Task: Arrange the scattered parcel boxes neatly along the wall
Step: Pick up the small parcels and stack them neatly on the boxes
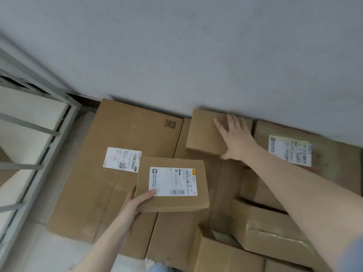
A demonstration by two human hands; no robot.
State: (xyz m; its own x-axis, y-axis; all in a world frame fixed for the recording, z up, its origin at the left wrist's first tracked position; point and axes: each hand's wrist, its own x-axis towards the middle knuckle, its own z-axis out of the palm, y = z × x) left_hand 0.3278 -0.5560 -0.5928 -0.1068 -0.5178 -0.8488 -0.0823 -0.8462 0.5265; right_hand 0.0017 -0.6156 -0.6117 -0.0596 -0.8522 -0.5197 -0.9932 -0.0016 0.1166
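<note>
Left fingers [149,193]: thumb laid on top, its tip touching the near-left corner of the shipping label; the rest hidden under the cardboard, pinching the corner from below.
Left hand [135,205]: gripping the labelled parcel box [176,202] at its near-left corner only, the box carried roughly level above the stack.
Right fingers [231,122]: straight and spread, pressed flat on top, tips reaching the far edge at the wall.
Right hand [235,140]: resting on the plain parcel box [204,132], thumb hooked over its near-right edge.
Plain parcel box: far edge touching the wall [196,55], perched on the long carton [176,232].
Key relation: labelled parcel box ahead and to the right of the left hand, long axis left to right, close to parallel with the wall; well apart from the wall, nearer than the plain parcel box and to its left.
Likely next: forward push toward the wall, probably onto the big flat carton [125,130] just left of the plain parcel box; left hand the nearer 1.
Risk: 1-corner hold, so possible sag or twist.
Surroundings: 2 open cartons [265,232] at near right, green-labelled carton [324,154] against the wall at right, metal rack [29,124] at left.
</note>
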